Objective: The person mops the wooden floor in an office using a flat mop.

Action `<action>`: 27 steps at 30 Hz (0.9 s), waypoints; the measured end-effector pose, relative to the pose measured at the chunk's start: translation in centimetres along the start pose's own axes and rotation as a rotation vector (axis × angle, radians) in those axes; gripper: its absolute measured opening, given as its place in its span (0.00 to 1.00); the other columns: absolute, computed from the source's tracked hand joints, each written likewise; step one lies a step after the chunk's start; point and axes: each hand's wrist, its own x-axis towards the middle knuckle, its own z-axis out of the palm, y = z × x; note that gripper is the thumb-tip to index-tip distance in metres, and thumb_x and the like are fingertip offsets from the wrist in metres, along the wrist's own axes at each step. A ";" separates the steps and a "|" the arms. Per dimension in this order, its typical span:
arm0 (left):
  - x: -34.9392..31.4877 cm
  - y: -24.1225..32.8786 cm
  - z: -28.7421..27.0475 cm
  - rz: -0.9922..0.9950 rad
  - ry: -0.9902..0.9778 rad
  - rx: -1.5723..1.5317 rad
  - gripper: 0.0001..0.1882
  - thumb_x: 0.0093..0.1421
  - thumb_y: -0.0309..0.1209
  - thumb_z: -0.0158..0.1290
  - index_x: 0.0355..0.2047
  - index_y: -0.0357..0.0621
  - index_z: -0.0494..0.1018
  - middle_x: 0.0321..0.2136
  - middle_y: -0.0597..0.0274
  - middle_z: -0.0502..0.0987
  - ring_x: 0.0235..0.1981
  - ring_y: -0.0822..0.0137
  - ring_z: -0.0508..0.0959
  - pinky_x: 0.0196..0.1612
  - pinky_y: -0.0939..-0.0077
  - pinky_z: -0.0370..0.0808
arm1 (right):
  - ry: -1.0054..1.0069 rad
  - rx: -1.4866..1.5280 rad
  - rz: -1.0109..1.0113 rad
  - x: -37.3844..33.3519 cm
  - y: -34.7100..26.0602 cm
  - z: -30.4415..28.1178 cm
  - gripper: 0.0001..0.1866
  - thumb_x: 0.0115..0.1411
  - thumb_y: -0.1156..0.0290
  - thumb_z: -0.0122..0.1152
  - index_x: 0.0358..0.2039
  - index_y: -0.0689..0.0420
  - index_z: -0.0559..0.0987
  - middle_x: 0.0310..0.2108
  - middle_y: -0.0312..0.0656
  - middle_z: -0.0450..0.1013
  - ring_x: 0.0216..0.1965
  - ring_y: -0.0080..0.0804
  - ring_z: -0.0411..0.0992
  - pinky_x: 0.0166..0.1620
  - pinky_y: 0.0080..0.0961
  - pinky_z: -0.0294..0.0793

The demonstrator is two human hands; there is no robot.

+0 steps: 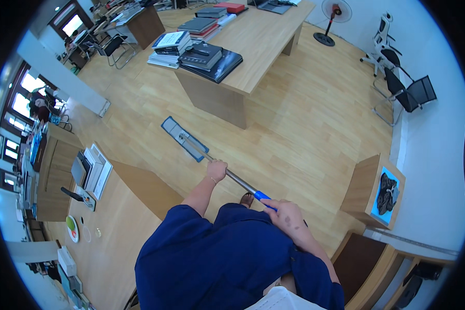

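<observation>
A flat floor mop with a blue-edged grey head (176, 135) lies flat on the light wood floor ahead of me. Its metal pole (238, 181) slants back toward my body and ends in a blue grip (263, 198). Partway down the pole, my left hand (217, 170) is closed around the metal, with a thin bracelet at the wrist. My right hand (285, 216) wraps the blue grip near the top end, close to my dark blue clothing. Fingers of the right hand are partly hidden from above.
A desk (263, 57) with stacked books (204, 54) stands ahead. At left is another desk (124, 227) with folders and a plate (73, 229). A low wooden cabinet (364, 191) stands right, chairs (405, 90) along the wall, a fan (325, 39) far off.
</observation>
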 end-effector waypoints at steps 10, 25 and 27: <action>-1.1 12.2 -1.8 0.354 -0.096 -0.008 0.05 0.45 0.33 0.52 0.22 0.51 0.77 0.26 0.61 0.77 0.37 0.59 0.75 0.43 0.58 0.67 | 0.177 0.129 0.213 -10.8 3.3 -5.2 0.13 0.49 0.70 0.63 0.38 0.51 0.81 0.25 0.49 0.74 0.24 0.42 0.73 0.29 0.29 0.71; -17.0 41.7 -3.9 1.035 -0.498 -0.374 0.07 0.42 0.32 0.54 0.22 0.44 0.77 0.22 0.50 0.76 0.28 0.49 0.77 0.31 0.56 0.73 | 0.580 -0.012 0.382 -43.7 2.9 -10.8 0.15 0.54 0.75 0.61 0.43 0.60 0.77 0.24 0.40 0.72 0.26 0.26 0.69 0.34 0.20 0.68; -19.4 44.8 -4.4 1.120 -0.591 -0.387 0.06 0.43 0.32 0.53 0.21 0.44 0.77 0.22 0.50 0.76 0.28 0.49 0.77 0.31 0.56 0.73 | 0.556 0.008 0.553 -47.5 2.5 -10.5 0.14 0.55 0.74 0.61 0.43 0.61 0.78 0.27 0.37 0.74 0.27 0.24 0.69 0.34 0.18 0.69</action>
